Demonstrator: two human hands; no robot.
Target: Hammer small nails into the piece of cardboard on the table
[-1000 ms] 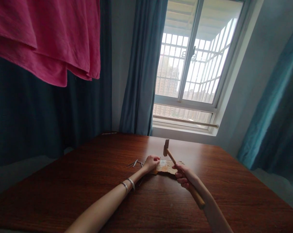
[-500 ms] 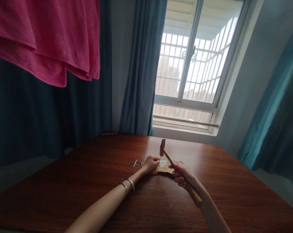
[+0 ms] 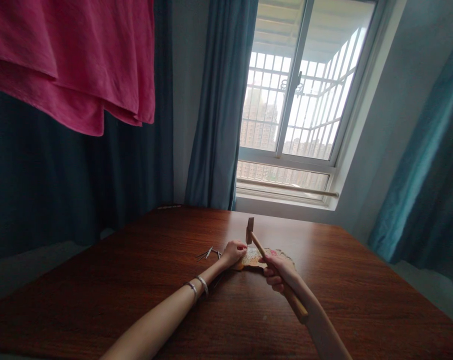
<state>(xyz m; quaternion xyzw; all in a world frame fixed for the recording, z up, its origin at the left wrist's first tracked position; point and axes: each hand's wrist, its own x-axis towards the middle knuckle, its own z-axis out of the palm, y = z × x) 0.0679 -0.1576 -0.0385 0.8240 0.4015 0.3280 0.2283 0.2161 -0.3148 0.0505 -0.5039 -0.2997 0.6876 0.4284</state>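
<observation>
My right hand [image 3: 280, 270] is wrapped round the wooden handle of a hammer [image 3: 294, 301]. The hammer's head is up at the far end of the handle, low over the fingertips of my left hand [image 3: 234, 252]. Those fingertips pinch a thin nail [image 3: 247, 246], mostly hidden, at the left end of a pale, speckled board [image 3: 253, 256]. The board has an uneven front edge and a pinkish patch near its right side, partly covered by my right hand. Whether the hammer head touches the nail is too small to tell.
Several loose nails [image 3: 208, 254] lie on the brown wooden table [image 3: 136, 280] left of my left hand. Behind the table are a blue curtain [image 3: 215, 125] and a barred window [image 3: 286, 120]. A pink cloth [image 3: 80, 65] hangs at the upper left.
The hammer head has come down slightly and a little to the left, and my right hand has shifted left with it. More of the board's right side shows. My left hand stays in place.
</observation>
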